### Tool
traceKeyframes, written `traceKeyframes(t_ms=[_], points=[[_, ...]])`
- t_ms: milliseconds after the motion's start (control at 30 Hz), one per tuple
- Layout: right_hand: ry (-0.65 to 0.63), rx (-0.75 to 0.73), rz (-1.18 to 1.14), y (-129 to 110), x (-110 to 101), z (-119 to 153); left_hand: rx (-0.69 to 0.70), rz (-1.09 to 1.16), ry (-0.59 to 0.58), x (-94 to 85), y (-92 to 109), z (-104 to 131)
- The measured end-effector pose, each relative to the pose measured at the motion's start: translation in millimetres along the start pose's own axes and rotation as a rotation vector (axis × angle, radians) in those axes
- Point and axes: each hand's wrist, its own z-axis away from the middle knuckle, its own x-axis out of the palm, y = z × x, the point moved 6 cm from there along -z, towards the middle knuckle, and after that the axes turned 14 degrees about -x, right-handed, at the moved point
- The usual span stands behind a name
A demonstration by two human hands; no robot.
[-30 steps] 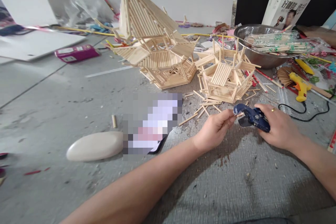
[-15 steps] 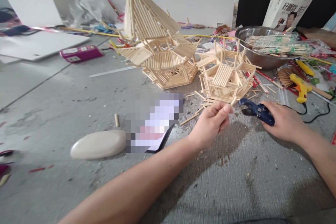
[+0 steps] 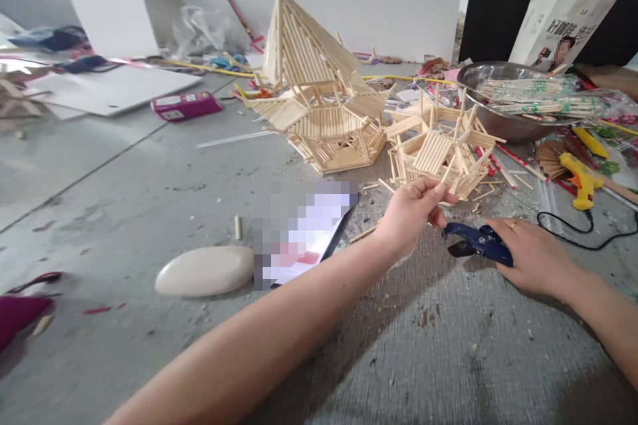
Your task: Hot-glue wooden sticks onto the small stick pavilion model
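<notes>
My left hand [image 3: 415,212] pinches a short wooden stick [image 3: 452,171] between thumb and fingertips, in front of the smaller stick model [image 3: 432,151]. To its right, my right hand [image 3: 535,259] is wrapped round the handles of blue pruning shears [image 3: 491,246]. The dark jaws of the shears point left, apart from each other, just below my left fingertips; no stick is between them. Behind and left of the smaller model stands a taller pagoda [image 3: 314,56] of wooden sticks with a pointed roof.
A phone [image 3: 304,239] lies left of my forearm, beside a white oval object [image 3: 205,271]. At the right are a yellow glue gun [image 3: 581,179] with its cord and a steel bowl [image 3: 503,121] of wrapped chopsticks. A purple packet [image 3: 187,106] lies further back.
My right hand has lowered a little with the shears. My left hand, still pinching the stick, now overlaps the smaller model in view. The whole view has shifted to the left.
</notes>
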Motion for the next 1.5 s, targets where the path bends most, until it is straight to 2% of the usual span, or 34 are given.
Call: traceKeyframes(t_ms=[100, 300, 433, 600, 933, 1500], points=[[0.017, -0.021, 0.007, -0.9, 1.0, 0.6, 0.012, -0.021, 0.07, -1.3, 2.6, -4.3], [0.049, -0.039, -0.003, -2.2, 2.1, 0.6, 0.133, 0.006, 0.17, 0.3, 3.8, -9.8], [0.072, -0.053, 0.009, -2.9, 1.9, 0.6, 0.16, 0.074, 0.167, 1.4, 0.5, -9.8], [0.06, -0.05, 0.027, -2.9, 3.3, 1.2, 0.121, 0.14, 0.198, -1.2, -3.4, -7.3], [0.054, -0.058, 0.037, -5.3, 3.7, 1.4, 0.174, 0.112, 0.261, 5.9, 0.4, -3.9], [0.074, -0.07, 0.035, -4.5, 4.9, 2.9, 0.195, 0.041, 0.336, 1.3, 2.5, -9.9]])
